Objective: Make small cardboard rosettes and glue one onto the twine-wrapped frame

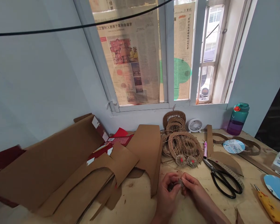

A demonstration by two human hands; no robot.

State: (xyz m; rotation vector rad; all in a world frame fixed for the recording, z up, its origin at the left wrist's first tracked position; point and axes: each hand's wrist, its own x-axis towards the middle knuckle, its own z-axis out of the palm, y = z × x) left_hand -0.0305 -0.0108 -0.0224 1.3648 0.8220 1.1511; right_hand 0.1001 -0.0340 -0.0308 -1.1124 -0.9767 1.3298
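While both hands, left hand (167,185) and right hand (190,186), pinch 1 small cardboard coil (178,183) above the worktop (140,199), steady, even fingertip tension would likely serve best.

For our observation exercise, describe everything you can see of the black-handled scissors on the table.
The scissors lie flat on the pale wooden table, right of the person's hands. They have two large black loop handles pointing toward the viewer and short metal blades, closed, pointing away toward a pink pen. A cut cardboard piece lies right beside them. Nothing holds them.
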